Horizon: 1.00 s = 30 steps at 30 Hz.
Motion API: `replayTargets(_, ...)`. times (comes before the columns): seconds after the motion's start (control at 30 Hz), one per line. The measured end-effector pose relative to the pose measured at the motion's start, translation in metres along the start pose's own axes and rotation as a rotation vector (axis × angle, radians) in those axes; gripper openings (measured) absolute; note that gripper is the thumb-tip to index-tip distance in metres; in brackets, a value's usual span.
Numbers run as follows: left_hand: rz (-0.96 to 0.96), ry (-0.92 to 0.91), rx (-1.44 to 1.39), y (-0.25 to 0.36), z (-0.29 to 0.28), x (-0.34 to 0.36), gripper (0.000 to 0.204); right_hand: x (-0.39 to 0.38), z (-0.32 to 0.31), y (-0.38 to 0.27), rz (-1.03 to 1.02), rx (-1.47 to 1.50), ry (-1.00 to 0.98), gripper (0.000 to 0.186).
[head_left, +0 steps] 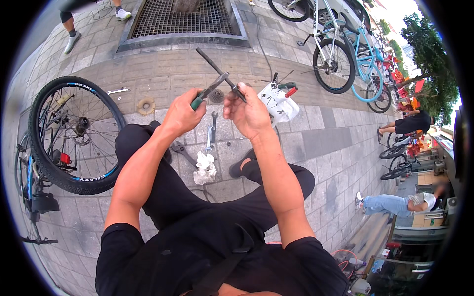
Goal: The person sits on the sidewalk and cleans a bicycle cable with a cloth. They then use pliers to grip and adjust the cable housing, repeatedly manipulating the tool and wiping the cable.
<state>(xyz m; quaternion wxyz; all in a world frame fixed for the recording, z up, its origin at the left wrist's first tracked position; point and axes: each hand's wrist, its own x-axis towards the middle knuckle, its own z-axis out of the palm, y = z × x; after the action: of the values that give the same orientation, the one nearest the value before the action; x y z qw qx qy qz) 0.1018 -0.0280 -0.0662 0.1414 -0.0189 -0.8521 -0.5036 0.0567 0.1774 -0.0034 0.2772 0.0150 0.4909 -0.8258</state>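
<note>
My left hand (185, 114) is closed round the green handle of pliers (214, 87). The pliers' head meets a dark thin rod (211, 60), possibly an axle; whether the jaws clamp it I cannot tell. My right hand (250, 112) pinches the rod's lower end between thumb and fingers. The rod slants from upper left to lower right in front of me. Just beyond the hands, a cassette of sprockets (216, 96) lies on the paving. Below them rest a spanner (211, 132), an adjustable wrench (183, 152) and a crumpled white rag (205, 168).
A bicycle wheel (43, 163) stands to my left, by a bicycle. Near it lie a small spanner (118, 91) and a brown ring (145, 106). On the right, a white plastic bag (284, 109) carries tools. Parked bicycles (335, 66) and passers-by are farther off.
</note>
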Motion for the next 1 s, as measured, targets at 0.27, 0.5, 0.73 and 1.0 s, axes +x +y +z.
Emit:
replayTargets(0.27, -0.014, 0.019, 0.009, 0.001, 0.0, -0.001, 0.026, -0.009, 0.023, 0.004, -0.198, -0.068, 0.118, 0.028)
replayTargets(0.5, -0.007, 0.026, 0.002, -0.003, 0.0, -0.001, 0.027, 0.005, -0.003, 0.007, -0.067, 0.005, -0.06, 0.022)
replayTargets(0.73, -0.021, 0.025, 0.012, -0.002, -0.001, -0.001, 0.026, -0.003, 0.021, 0.006, -0.207, -0.055, 0.101, 0.025)
replayTargets(1.0, -0.011, 0.02, -0.001, -0.001, -0.001, 0.0, 0.026, 0.011, -0.003, 0.011, -0.067, 0.021, -0.031, 0.036)
